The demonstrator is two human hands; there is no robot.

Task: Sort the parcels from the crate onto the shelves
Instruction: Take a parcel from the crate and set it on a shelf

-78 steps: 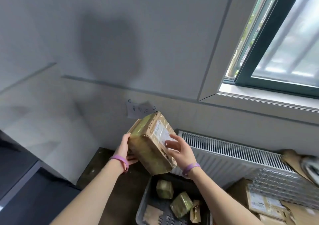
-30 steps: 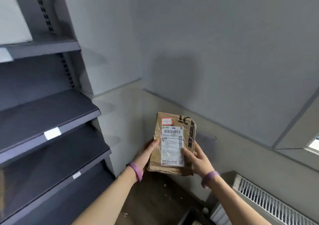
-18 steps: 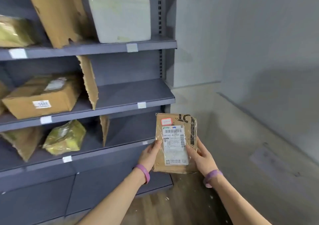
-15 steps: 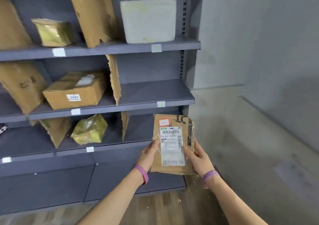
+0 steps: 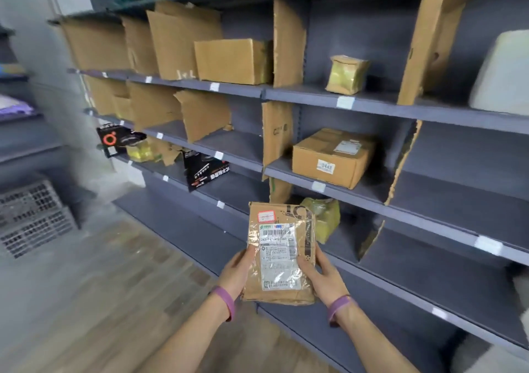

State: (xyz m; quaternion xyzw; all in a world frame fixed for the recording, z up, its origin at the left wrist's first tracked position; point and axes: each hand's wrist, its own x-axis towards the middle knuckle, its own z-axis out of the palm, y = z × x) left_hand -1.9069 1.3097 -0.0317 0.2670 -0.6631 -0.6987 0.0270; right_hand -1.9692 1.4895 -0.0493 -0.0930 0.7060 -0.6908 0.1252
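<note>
The left hand [image 5: 236,272] and right hand [image 5: 322,276] are gripping a flat brown parcel [image 5: 279,253], holding it upright, near the shelves [image 5: 372,109], its printed label facing the camera. Each hand is clasping one side edge, thumb lying on the front. Just beyond it, a yellow packet [image 5: 327,218] is lying on a low shelf, below a brown box [image 5: 332,157]. A grey mesh crate [image 5: 31,215] is sitting far left.

One held parcel [image 5: 279,258], two black boxes [image 5: 113,140] [image 5: 206,169]
</note>
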